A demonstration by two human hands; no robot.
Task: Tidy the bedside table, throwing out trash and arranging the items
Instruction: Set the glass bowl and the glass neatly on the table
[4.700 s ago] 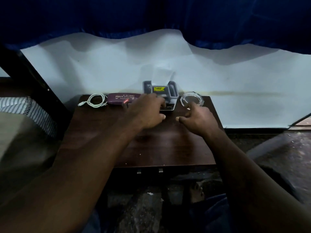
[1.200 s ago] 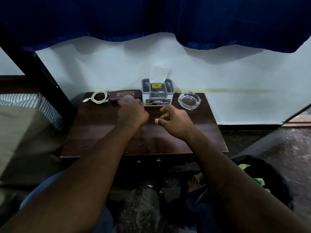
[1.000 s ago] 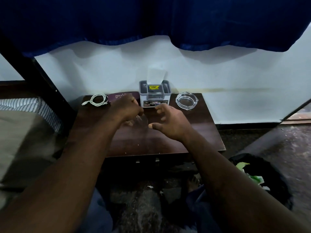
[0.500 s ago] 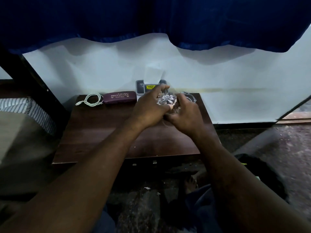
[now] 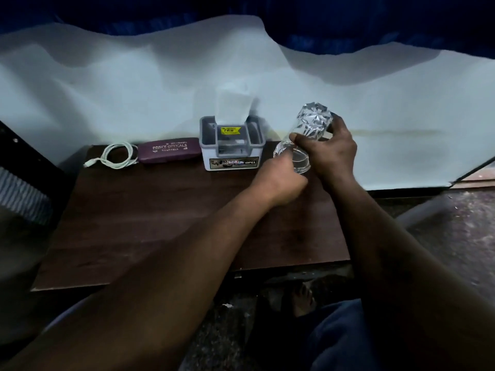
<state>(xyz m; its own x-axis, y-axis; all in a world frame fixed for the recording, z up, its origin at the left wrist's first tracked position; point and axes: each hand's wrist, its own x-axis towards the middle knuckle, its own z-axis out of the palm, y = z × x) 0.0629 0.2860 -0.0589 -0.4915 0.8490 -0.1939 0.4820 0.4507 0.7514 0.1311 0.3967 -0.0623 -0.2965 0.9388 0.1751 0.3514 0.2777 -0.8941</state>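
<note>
A clear cut-glass tumbler (image 5: 312,124) is tilted above the back right of the dark wooden bedside table (image 5: 160,210), its thick base pointing up. My right hand (image 5: 329,148) is closed around its middle. My left hand (image 5: 281,175) sits at the tumbler's lower end with fingers curled and hidden, so its grip is unclear. A glass ashtray (image 5: 301,166) shows only as a sliver between my hands. Along the back edge lie a coiled white cable (image 5: 115,156), a maroon glasses case (image 5: 170,150) and a grey tissue box (image 5: 233,148).
The table stands against a pale wall (image 5: 134,89) under a dark blue curtain (image 5: 348,17). A bed with striped cloth (image 5: 18,194) borders the left side. Bare floor (image 5: 455,231) lies to the right, and my foot (image 5: 302,295) rests under the table's front edge.
My left hand picked the tumbler up from the table's middle and carried it right. Now my right hand grips it, higher and tilted, above the ashtray. The view has moved closer.
</note>
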